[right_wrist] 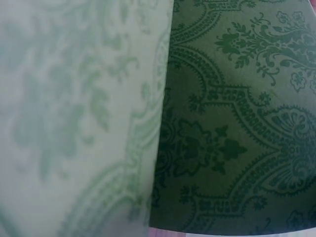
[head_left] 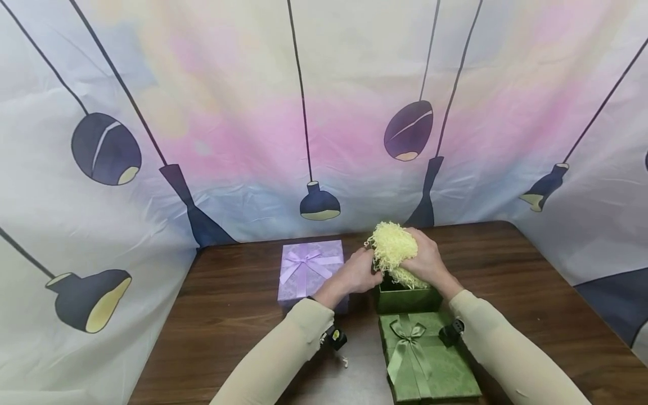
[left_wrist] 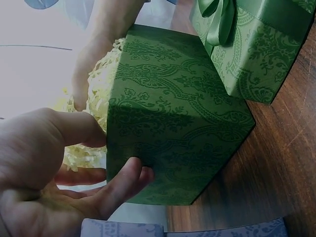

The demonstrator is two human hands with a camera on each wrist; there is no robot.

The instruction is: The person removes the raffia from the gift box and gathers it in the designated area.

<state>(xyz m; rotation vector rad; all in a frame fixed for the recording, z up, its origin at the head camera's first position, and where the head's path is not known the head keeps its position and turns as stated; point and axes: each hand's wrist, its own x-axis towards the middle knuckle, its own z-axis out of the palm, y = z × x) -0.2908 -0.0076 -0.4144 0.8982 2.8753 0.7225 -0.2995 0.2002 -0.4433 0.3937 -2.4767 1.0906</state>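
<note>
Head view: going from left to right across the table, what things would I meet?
Purple gift box → left hand → yellow paper shreds → right hand.

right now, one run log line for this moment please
left hand: touches green box | right hand: holds yellow paper shreds over box | green lid: on table, near | purple box: left, closed
</note>
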